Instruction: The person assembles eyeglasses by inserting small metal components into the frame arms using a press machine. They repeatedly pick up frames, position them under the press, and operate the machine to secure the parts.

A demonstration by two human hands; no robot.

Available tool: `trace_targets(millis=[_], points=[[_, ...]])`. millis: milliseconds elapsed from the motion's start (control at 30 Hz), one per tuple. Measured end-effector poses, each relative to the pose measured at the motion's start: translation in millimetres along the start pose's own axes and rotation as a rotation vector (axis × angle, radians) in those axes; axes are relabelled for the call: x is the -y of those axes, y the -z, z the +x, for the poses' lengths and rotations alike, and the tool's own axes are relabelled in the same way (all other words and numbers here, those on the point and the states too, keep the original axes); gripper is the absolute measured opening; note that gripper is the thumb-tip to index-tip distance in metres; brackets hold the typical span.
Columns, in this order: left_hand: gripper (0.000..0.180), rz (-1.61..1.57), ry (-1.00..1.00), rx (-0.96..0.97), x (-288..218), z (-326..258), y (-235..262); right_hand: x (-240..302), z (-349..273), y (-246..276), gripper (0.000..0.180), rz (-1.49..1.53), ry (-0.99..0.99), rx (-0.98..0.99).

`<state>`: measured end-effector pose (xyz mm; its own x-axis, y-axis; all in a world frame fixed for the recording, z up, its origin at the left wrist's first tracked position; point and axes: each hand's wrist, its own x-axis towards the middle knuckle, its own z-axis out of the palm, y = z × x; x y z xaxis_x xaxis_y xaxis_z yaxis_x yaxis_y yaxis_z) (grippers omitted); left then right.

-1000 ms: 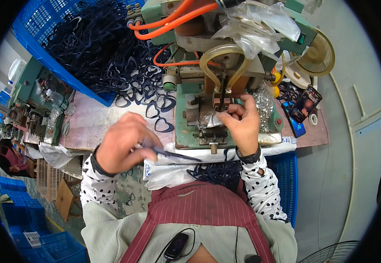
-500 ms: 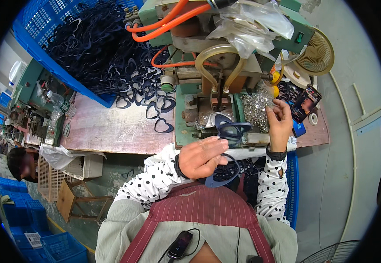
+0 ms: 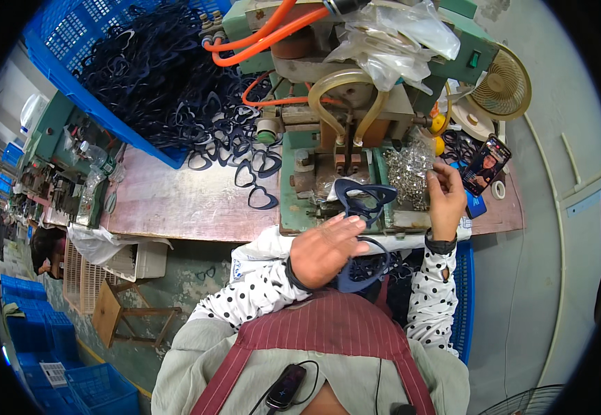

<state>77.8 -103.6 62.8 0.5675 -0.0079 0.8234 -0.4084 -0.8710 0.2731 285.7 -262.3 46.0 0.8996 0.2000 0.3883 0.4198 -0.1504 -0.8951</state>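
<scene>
A blue plastic crate at upper left brims with dark blue eyeglass frames, several spilling onto the worn workbench beside it. At centre stands a green bench machine with orange hoses and clear tubing looping down its front, a crumpled plastic sheet draped over its top.

In front of the machine, the person's left hand, in a polka-dot sleeve, is closed around a dark blue eyeglass frame, which stands just above the fingers, at the machine's lower edge. More dark frames lie below the hand, in the person's lap.

To the right, the right hand is raised with fingertips pinched together at a clear bag of small metal parts resting on the machine's right side; whether something is held between the fingertips cannot be told. The two hands are apart, the left one lower and nearer the body.

Just beyond the right hand a phone leans with its screen lit, a roll of tape beside it. A small beige fan sits at upper right. The person wears a striped apron over a pale top.
</scene>
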Motion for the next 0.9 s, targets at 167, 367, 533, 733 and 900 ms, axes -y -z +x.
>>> trace_targets(millis=[167, 367, 533, 733, 900], points=[[0.026, -0.081, -0.017, -0.031, 8.2, -4.6, 2.4, -6.1, 3.0, 5.1, 0.018, -0.131, 0.04, -0.058], [0.027, -0.061, -0.02, -0.035, 4.4, -5.0, 1.2, -63.9, 9.1, 10.1, 0.019, -0.334, -0.054, 0.054], [0.027, -0.051, -0.043, -0.085, 3.4, -1.9, -0.9, -47.8, 0.0, 5.8, 0.025, -0.671, 0.216, 0.084], [0.025, -0.058, -0.062, -0.087, 3.9, -7.2, -4.0, -60.7, -13.3, -9.8, 0.02, -0.852, 0.193, 0.107], [0.046, -0.097, 0.189, -0.294, 3.5, -43.0, -16.7, -58.3, -13.8, -7.6, 0.013, -0.529, 0.133, -0.003]])
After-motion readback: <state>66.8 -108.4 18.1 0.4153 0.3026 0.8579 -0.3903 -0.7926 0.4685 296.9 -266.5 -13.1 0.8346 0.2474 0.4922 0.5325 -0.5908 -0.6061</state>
